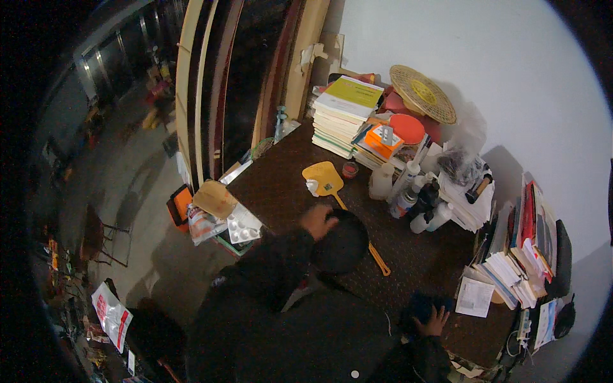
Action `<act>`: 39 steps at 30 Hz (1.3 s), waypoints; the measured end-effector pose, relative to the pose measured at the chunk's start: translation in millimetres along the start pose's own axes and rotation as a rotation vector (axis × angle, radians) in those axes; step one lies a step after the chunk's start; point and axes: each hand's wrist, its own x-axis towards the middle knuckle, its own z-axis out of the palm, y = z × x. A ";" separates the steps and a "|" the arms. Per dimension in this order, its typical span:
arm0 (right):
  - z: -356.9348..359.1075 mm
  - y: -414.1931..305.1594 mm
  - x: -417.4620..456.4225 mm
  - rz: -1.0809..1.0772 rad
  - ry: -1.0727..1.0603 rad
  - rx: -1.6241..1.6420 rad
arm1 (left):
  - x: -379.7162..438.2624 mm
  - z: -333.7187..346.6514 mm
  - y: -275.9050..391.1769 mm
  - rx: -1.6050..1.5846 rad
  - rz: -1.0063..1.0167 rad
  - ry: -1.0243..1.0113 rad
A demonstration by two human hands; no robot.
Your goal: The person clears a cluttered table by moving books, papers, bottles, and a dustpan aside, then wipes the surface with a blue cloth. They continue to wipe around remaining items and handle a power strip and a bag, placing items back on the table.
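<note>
Near the middle of the desk, my left hand (318,222) curls its fingers and thumb over the upper left rim of a round black object (342,244), whose kind is unclear. A yellow plastic fly swatter (324,178) lies beyond it; its handle passes partly under or behind the black object. White crumpled tissue (312,186) touches the swatter's head. Lower right, my right hand (433,321) rests with fingers spread at the edge of a dark blue item (421,306), perhaps cloth. A small red round container (350,170) sits right of the swatter.
Stacked books (341,124), an orange box (383,141), a red table tennis paddle (407,128) and a woven straw hat (423,94) line the back. Several bottles (407,182) stand nearer. Books and papers (507,273) fill the right; packages (215,198) lie at the left edge.
</note>
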 end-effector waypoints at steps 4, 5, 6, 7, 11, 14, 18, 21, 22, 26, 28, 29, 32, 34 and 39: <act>15.6 17.0 5.1 -0.099 0.067 -0.103 | 86.6 11.2 -58.0 0.000 -0.221 0.100; 19.4 21.6 5.6 -0.087 0.044 -0.090 | 101.4 22.9 -74.1 -0.119 -0.229 0.177; 23.8 25.7 6.5 -0.018 -0.020 -0.079 | 112.0 34.2 -91.6 -0.170 -0.234 0.189; 28.7 29.0 6.0 -0.084 0.062 -0.067 | 122.3 44.3 -107.8 -0.060 -0.249 0.131; 40.9 40.0 4.3 -0.120 0.159 -0.063 | 133.0 60.0 -141.2 0.234 -0.313 -0.112; 43.5 42.1 2.4 -0.200 0.241 -0.102 | 122.4 27.5 -136.8 0.174 -0.425 -0.024; 40.8 36.4 0.2 -0.085 0.152 -0.109 | 85.9 -30.9 -136.3 0.134 -0.367 0.232; 34.9 27.8 1.9 -0.092 0.172 -0.048 | 47.4 -32.7 -161.1 0.016 -0.438 0.235; 31.0 25.1 3.9 -0.097 0.186 -0.045 | 29.9 -28.0 -173.8 -0.133 -0.463 0.170; 12.1 14.1 14.4 0.128 -0.006 -0.017 | -46.0 6.6 -189.7 -0.570 -0.475 -0.181; 5.8 9.2 19.9 0.182 -0.029 -0.035 | -72.6 20.3 -164.7 -0.546 -0.561 -0.460; 3.6 8.6 23.7 0.174 -0.019 -0.062 | -81.8 27.6 -144.3 -0.515 -0.532 -0.521; -2.7 17.5 35.7 0.188 0.008 0.096 | -100.6 43.8 -82.2 -0.360 -0.397 -0.392; -14.1 28.7 47.4 0.179 0.057 0.368 | -106.8 52.1 -52.8 -0.495 -0.299 -0.243; -78.5 13.4 62.3 0.232 0.441 0.624 | -155.7 23.3 -76.7 -0.708 -0.537 -0.014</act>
